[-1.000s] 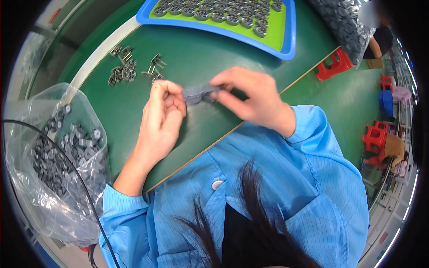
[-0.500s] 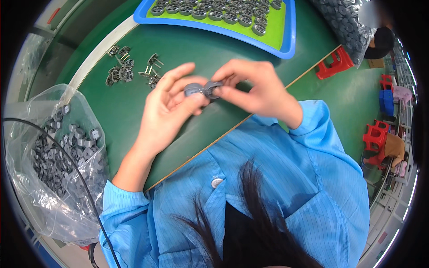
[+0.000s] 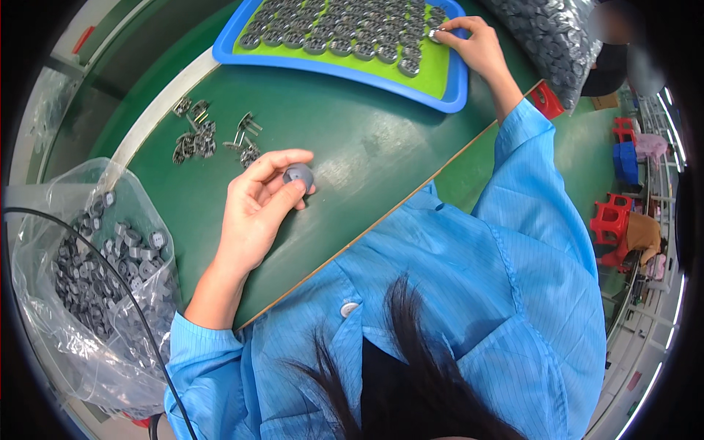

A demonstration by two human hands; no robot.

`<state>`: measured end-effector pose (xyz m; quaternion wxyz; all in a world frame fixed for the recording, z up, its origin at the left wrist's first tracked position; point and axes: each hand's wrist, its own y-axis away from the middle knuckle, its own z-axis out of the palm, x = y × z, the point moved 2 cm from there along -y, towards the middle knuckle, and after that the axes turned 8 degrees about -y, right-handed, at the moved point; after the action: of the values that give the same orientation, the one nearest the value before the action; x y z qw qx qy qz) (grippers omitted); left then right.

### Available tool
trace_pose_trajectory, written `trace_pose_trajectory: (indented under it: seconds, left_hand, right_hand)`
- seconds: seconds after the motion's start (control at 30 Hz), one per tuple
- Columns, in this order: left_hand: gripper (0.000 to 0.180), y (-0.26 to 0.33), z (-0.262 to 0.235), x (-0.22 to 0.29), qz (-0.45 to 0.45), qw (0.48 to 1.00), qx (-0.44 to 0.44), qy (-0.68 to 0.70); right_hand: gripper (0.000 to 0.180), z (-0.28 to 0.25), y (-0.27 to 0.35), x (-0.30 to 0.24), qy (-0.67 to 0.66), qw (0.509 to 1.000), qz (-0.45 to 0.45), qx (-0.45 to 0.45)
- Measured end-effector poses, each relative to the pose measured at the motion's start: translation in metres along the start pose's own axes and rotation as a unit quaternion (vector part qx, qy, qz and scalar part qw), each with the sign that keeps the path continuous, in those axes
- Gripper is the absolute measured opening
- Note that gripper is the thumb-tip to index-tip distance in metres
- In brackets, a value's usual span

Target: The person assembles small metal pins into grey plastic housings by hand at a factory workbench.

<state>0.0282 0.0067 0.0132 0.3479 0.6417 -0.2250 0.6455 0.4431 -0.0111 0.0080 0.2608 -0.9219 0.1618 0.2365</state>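
A round grey plastic cap (image 3: pixel 299 176) is pinched between the thumb and fingers of my left hand (image 3: pixel 253 209), above the green table. At the far right my right hand (image 3: pixel 480 50) reaches over the blue tray (image 3: pixel 345 79). Its thumb and fingertips are closed on a small round grey-and-metal part (image 3: pixel 434 34) at the end of the rows. Several similar round parts (image 3: pixel 341 45) stand in rows on the tray's lime-green liner. Whether the part in my right fingers rests on the liner, I cannot tell.
Loose metal pieces with pins (image 3: pixel 196 139) lie on the table (image 3: pixel 367 139) at the left. A clear bag of grey caps (image 3: pixel 110 257) hangs at the left edge, with a black cable (image 3: pixel 110 264) across it. Another full bag (image 3: pixel 546 44) and red stools (image 3: pixel 612 224) are on the right.
My hands have moved apart. The right one went away and to the right, to the tray, with a small round part. The left stays near its place, holding a grey cap.
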Motion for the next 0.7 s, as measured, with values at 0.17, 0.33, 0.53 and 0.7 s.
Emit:
trace_pose_trajectory:
  seconds: [0.17, 0.33, 0.53, 0.7]
  left_hand:
    - [0.024, 0.013, -0.008, 0.003, -0.007, 1.0, -0.01, -0.001]
    - [0.032, 0.015, -0.033, -0.008, 0.003, 0.999, 0.048, -0.006]
    - [0.028, 0.016, -0.036, -0.007, 0.011, 0.998, 0.061, 0.013]
    - [0.036, 0.016, -0.031, -0.006, 0.06, 0.996, 0.065, 0.019]
  right_hand:
    - [0.035, -0.005, -0.012, 0.002, 0.116, 0.993, -0.037, 0.0]
    - [0.014, 0.013, 0.002, -0.136, -0.064, 0.983, -0.168, 0.017]
    - [0.025, 0.103, 0.061, -0.241, -0.163, 0.863, -0.446, -0.173]
    - [0.016, 0.116, 0.067, -0.226, -0.185, 0.94, -0.227, -0.173]
